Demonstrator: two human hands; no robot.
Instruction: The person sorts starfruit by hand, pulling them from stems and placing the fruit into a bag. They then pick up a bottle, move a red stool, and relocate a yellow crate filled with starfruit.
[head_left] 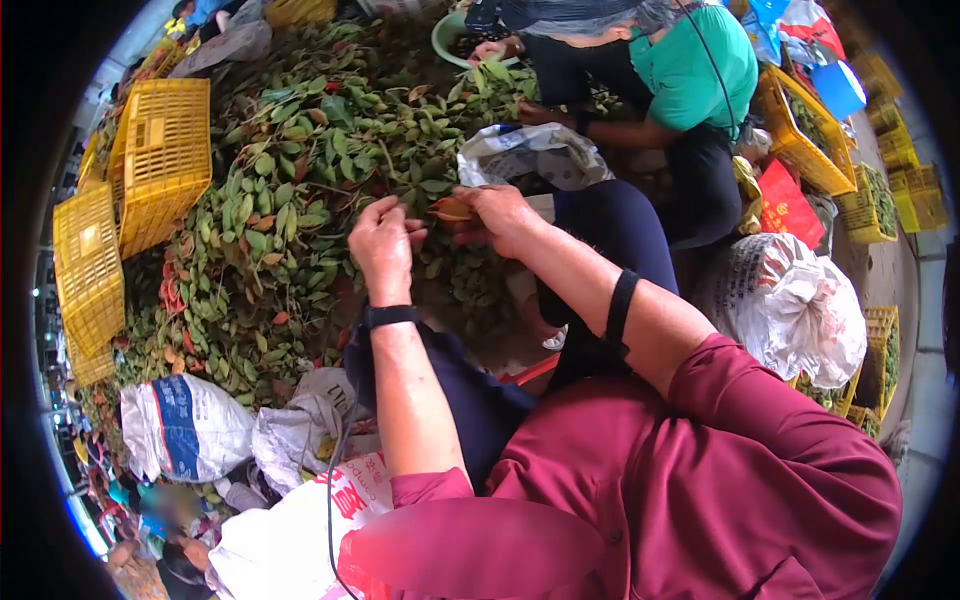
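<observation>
My right hand (503, 215) pinches a reddish-brown leaf (452, 209) between thumb and fingers. Just to its left, my left hand (383, 248) is held with its fingers curled together over the pile; whatever it may hold is too small to make out. Both hands hover above a big heap of leafy green cuttings (285, 215), with some red and brown leaves mixed in. An open white plastic sack (480, 160) stands right beyond my right hand, its mouth rolled wide.
Yellow plastic crates (165, 155) stand at the left, and another leaf-filled yellow crate (805, 135) at the right. A co-worker in a green shirt (700, 75) sits opposite, near a pale green basin (455, 42). Tied white bags (790, 300) and woven sacks (190, 425) flank me.
</observation>
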